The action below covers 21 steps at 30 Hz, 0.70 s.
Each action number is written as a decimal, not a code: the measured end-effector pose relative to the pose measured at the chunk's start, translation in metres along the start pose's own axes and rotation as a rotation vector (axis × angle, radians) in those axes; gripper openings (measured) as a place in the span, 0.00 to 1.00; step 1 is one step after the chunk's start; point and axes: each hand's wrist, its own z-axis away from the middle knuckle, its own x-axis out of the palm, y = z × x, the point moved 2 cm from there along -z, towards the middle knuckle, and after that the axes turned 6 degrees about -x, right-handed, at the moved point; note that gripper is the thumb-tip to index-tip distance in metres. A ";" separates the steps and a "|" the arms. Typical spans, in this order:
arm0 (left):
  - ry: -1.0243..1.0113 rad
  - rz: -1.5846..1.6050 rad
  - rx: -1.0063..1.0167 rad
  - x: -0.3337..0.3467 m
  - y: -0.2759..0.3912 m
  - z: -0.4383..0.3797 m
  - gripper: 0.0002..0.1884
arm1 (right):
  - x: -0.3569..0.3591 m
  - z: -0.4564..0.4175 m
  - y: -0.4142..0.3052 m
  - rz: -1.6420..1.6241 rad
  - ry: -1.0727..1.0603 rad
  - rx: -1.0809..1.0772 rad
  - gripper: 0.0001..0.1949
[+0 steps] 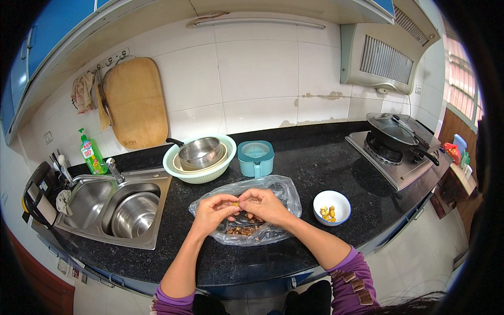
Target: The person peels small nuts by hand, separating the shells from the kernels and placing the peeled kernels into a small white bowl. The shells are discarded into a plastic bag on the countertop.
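Observation:
My left hand [214, 212] and my right hand [263, 205] meet over a clear plastic bag [289, 232] on the black countertop. Between their fingertips is a small yellow nut kernel [236, 204], gripped from both sides. Brown shell pieces [242, 230] lie in the bag below my hands; some are hidden behind the fingers. To the right of the bag stands a white bowl with a blue rim [345, 201], holding several yellow kernels [328, 214].
Behind the bag stand a teal lidded container [256, 167] and a pale green basin [169, 163] with a steel saucepan [200, 151]. A double sink [157, 232] is at left, a gas stove [397, 177] with a lidded wok [393, 132] at right.

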 end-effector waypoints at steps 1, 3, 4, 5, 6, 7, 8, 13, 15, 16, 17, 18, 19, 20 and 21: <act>0.009 -0.025 0.003 0.000 0.000 0.000 0.10 | 0.000 0.000 0.002 -0.009 0.004 -0.003 0.08; 0.028 -0.076 0.008 0.002 -0.001 0.000 0.09 | -0.001 -0.001 0.007 -0.006 0.001 0.021 0.07; 0.036 -0.107 0.023 0.003 -0.004 0.000 0.09 | -0.001 -0.002 0.009 -0.005 0.000 0.033 0.07; 0.043 -0.137 0.039 0.003 -0.008 0.000 0.09 | -0.001 -0.002 0.011 0.011 -0.001 0.047 0.08; 0.050 -0.168 0.053 0.003 -0.010 -0.001 0.09 | -0.001 -0.003 0.012 0.028 -0.001 0.062 0.08; 0.052 -0.205 0.066 0.003 -0.011 0.000 0.09 | -0.001 -0.003 0.013 0.044 0.000 0.076 0.08; 0.054 -0.243 0.079 0.003 -0.012 0.000 0.09 | 0.000 -0.003 0.011 0.052 -0.004 0.081 0.08; 0.067 -0.496 0.168 0.010 -0.007 0.004 0.09 | -0.002 -0.004 0.012 0.123 -0.041 0.124 0.09; 0.070 -0.579 0.213 0.013 -0.004 0.005 0.09 | -0.002 -0.004 0.013 0.128 -0.025 0.140 0.08; 0.052 -0.498 0.169 0.012 -0.005 0.004 0.09 | -0.002 -0.005 0.013 0.130 -0.018 0.148 0.08; 0.033 -0.417 0.125 0.010 -0.007 0.003 0.09 | -0.001 -0.004 0.010 0.107 -0.028 0.156 0.08; 0.016 -0.334 0.084 0.009 -0.007 0.002 0.10 | -0.001 -0.003 0.005 0.087 -0.040 0.164 0.08; -0.005 -0.270 0.059 0.007 -0.007 0.002 0.10 | 0.000 -0.003 0.001 0.068 -0.051 0.171 0.08; -0.026 -0.206 0.034 0.005 -0.007 0.002 0.10 | -0.001 -0.003 0.001 0.064 -0.048 0.180 0.08; -0.050 -0.142 0.008 0.005 -0.008 0.002 0.10 | -0.003 -0.003 0.001 0.059 -0.044 0.190 0.07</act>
